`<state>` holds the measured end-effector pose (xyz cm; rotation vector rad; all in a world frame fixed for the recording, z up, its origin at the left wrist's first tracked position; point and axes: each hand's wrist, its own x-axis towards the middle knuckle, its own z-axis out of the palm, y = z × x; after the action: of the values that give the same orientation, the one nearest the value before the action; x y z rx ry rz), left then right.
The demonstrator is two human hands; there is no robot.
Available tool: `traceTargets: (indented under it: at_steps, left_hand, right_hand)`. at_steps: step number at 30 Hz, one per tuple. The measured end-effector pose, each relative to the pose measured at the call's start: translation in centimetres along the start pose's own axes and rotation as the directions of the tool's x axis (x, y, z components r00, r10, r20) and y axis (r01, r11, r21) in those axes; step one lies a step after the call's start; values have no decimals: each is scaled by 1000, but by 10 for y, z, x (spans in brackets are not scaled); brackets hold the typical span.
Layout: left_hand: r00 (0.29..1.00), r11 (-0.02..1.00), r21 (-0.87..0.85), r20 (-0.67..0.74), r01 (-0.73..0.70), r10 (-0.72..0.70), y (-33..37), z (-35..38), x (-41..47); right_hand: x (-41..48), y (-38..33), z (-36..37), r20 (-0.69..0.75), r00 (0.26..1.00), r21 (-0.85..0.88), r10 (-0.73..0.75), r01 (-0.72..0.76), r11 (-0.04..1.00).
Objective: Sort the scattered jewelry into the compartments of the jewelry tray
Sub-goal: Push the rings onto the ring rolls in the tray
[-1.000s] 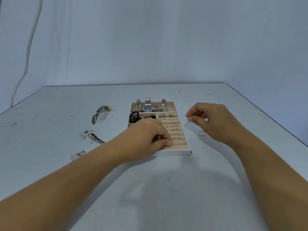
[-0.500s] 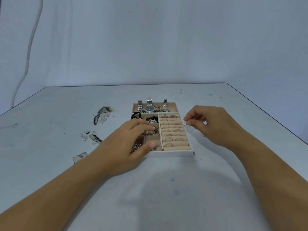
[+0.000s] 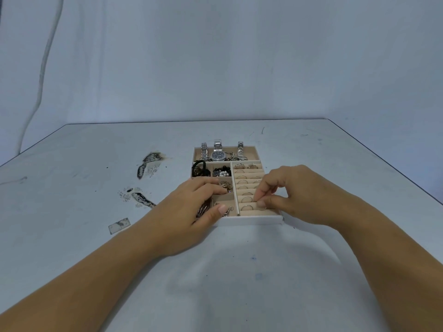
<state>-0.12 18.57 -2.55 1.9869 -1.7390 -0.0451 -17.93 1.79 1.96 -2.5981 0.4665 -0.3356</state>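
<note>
Head view showed our right hand (image 3: pixel 304 195) pinching a thin ring (image 3: pixel 261 205) between thumb and forefinger at the nearest roll slot of the jewelry tray (image 3: pixel 251 220), the ring just touching the beige ring rolls (image 3: pixel 249 188). Our left hand (image 3: pixel 191 207) lay flat over the tray's left near corner, fingers loosely spread and holding nothing we could see. Risk, as we judged it: the ring could skate off the roll and drop onto the table (image 3: pixel 239 283) if released before it seated in the groove, or the push could shift the tray if the left hand eased. Contents: three watches (image 3: pixel 218 154) in the far compartment, black hair ties (image 3: pixel 200 170) and beaded pieces (image 3: pixel 221 172) behind, chains (image 3: pixel 225 186) mid-left, rings standing in most slots.
</note>
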Motion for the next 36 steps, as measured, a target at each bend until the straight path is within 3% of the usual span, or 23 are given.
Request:
traceTargets:
  at_steps: [6, 29, 36]
  left_hand:
    - [1000, 1000, -3, 2, 3, -3, 0, 0, 0]
    - [1000, 1000, -17, -5, 1, -1, 0, 1, 0]
    - [1000, 1000, -13, 5, 2, -2, 1, 0, -1]
  right_hand:
    - [1, -4, 4, 2, 999, -109, -33, 32, 994]
    - [0, 10, -8, 141, 988, -18, 69, -67, 998]
    - [1, 17, -10, 79, 996, 25, 51, -53, 998]
